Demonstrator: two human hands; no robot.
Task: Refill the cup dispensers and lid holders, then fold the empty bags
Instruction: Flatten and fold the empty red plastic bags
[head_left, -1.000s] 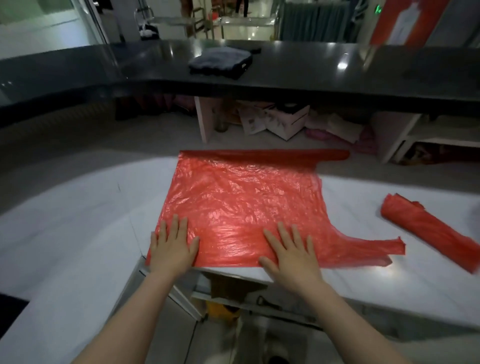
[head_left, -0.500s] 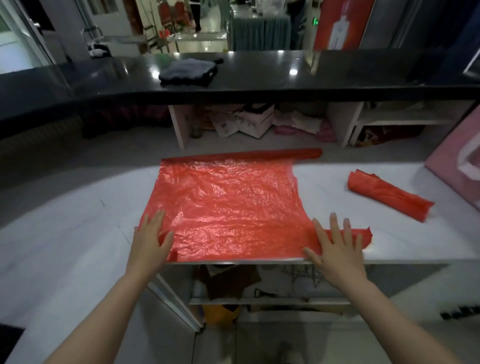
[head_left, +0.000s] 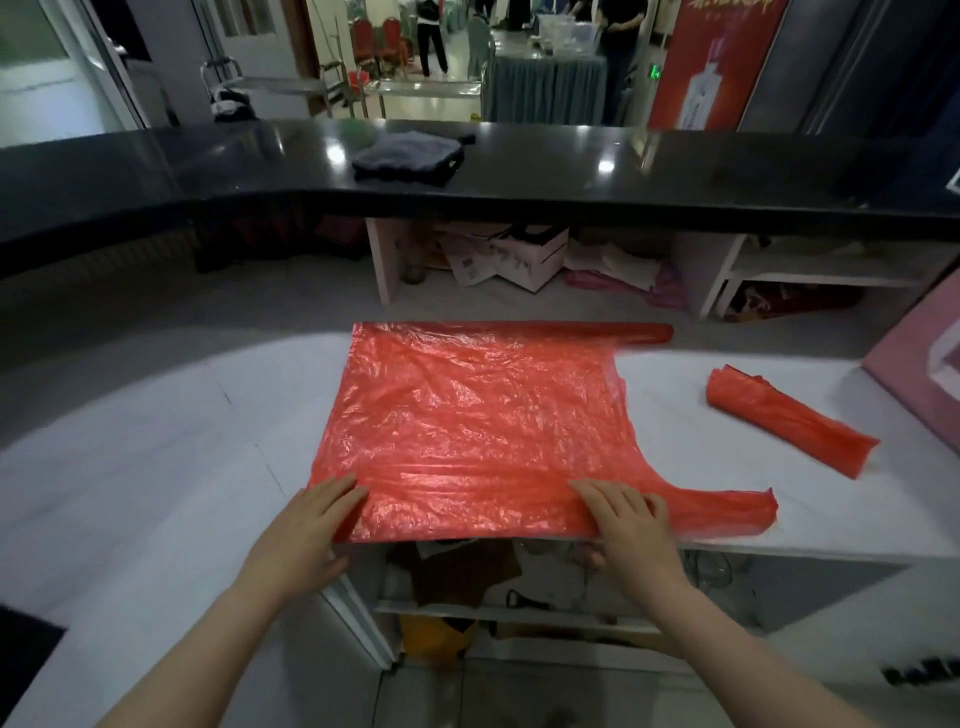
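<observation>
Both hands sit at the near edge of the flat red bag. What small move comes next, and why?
Probably lift the near edge and fold it away. The flat red bag lies spread on the white counter; the left hand and right hand grip that edge, thumbs underneath, and the folded bag lies finished alongside.

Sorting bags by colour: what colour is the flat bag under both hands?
Red, slightly see-through plastic bag, clearest in the head view.
</observation>
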